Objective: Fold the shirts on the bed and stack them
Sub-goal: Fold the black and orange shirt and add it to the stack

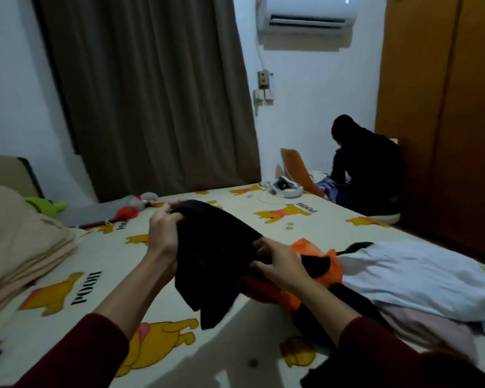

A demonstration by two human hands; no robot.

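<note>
Both hands grip black shirt [213, 256] — hanging lengthwise.

Brown curtain [151, 93] covers the far wall. Right of it there's an air conditioner [308, 12] up high, a wooden wardrobe [445, 107], and someone in black [367, 169] sitting below. Left of the curtain: beige blanket [20, 242], maybe a green plush toy [46, 204].

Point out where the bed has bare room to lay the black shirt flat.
Bare sheet lies between the beige folded pile and the black shirt, both hands gripping it. The right side is crowded: orange garment, white garment.
</note>
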